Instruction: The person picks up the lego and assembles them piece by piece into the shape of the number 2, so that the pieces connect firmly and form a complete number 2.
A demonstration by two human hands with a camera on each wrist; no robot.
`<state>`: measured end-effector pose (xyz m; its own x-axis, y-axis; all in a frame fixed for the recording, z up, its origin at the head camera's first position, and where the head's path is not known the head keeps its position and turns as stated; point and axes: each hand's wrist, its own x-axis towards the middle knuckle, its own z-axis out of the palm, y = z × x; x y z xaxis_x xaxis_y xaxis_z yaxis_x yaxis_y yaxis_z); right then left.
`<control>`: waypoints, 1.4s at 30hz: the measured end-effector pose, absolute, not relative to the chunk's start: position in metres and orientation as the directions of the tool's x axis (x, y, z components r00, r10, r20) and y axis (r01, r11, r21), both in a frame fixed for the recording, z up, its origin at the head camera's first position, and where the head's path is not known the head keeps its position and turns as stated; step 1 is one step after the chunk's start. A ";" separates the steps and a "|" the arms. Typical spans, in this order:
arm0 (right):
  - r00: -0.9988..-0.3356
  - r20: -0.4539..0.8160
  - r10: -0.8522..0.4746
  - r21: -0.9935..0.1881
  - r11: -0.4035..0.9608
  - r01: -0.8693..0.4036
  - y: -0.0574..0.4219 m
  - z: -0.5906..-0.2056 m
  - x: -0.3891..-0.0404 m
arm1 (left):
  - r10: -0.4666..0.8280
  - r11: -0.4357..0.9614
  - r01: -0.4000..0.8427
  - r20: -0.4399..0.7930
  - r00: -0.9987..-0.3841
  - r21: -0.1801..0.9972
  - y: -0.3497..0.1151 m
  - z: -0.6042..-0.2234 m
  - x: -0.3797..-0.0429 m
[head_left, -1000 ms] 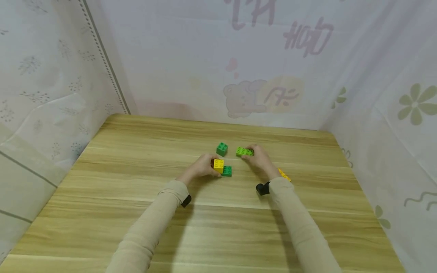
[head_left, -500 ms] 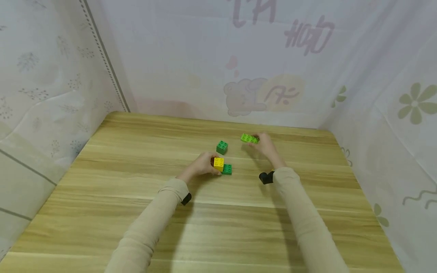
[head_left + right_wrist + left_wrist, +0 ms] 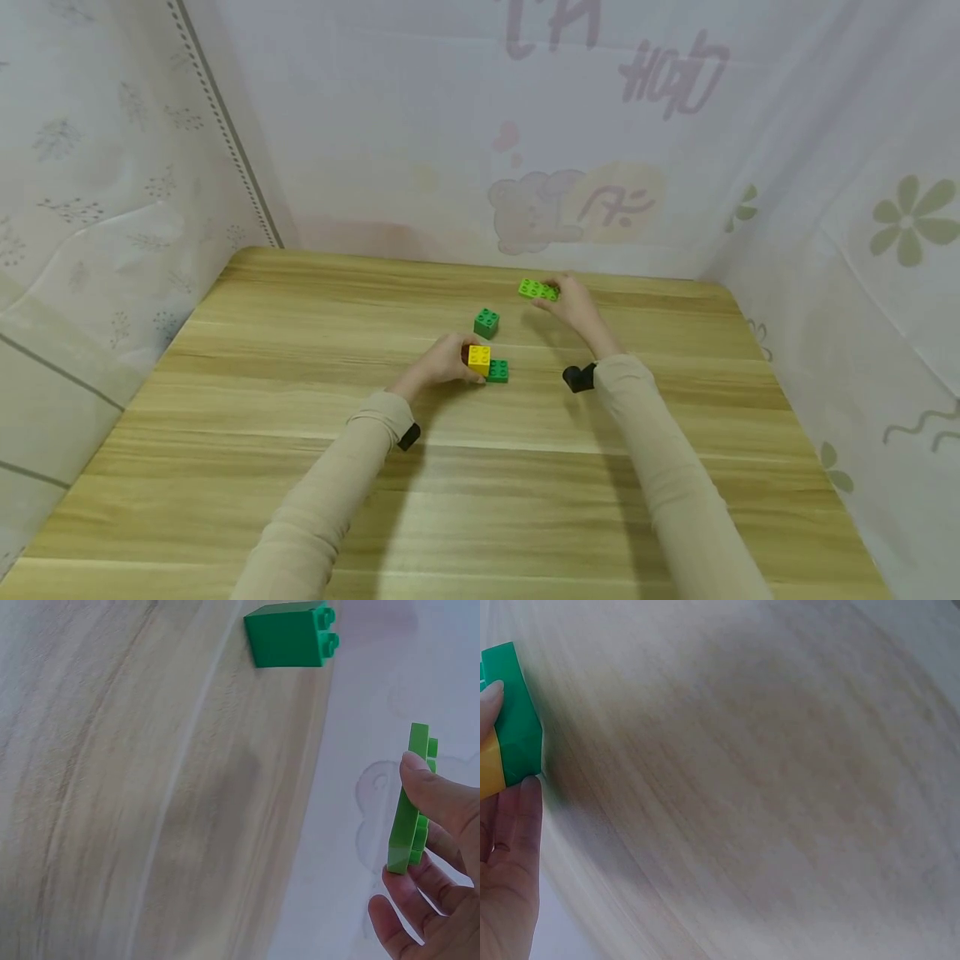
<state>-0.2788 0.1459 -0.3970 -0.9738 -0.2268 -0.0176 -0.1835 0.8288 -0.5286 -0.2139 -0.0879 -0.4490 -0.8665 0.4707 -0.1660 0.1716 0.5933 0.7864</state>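
My left hand [image 3: 445,360] grips a small stack low over the table, with a yellow brick [image 3: 479,359] on top of a green brick [image 3: 498,372] whose right studs stick out from under it. In the left wrist view, thumb and fingers hold the stack's green brick [image 3: 517,720] and its yellow part [image 3: 490,766] at the frame edge. My right hand [image 3: 573,307] pinches a flat lime-green brick [image 3: 534,289] raised above the table; the right wrist view has the thumb across this lime brick [image 3: 406,817]. A separate dark-green cube brick [image 3: 486,323] stands on the table between the hands.
The wooden table [image 3: 300,308] reaches back to a printed wall cloth [image 3: 420,200], with more cloth at both sides. A dark wrist camera [image 3: 579,378] sits at the right cuff.
My right hand has lifted the lime brick off the table and carried it toward the back edge. A yellow piece beside the right wrist is no longer visible. My left hand has stayed put.
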 end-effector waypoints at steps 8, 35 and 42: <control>-0.969 -0.007 -0.247 -0.522 0.827 -0.207 0.139 -0.389 -0.278 | 0.471 0.595 0.166 -0.174 -0.865 0.786 -0.087 -0.449 -0.215; -0.939 0.027 -0.343 -0.497 0.810 -0.310 0.110 -0.377 -0.255 | 0.478 0.600 0.168 -0.182 -0.859 0.782 -0.088 -0.447 -0.215; -0.926 0.057 -0.373 -0.521 0.780 -0.347 0.109 -0.375 -0.247 | 0.481 0.598 0.176 -0.175 -0.859 0.782 -0.088 -0.449 -0.217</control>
<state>-0.2466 0.1091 -0.3751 -0.9259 -0.3734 0.0572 -0.3468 0.7801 -0.5207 -0.2168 -0.0881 -0.4490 -0.8592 0.4810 -0.1746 0.1759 0.5981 0.7819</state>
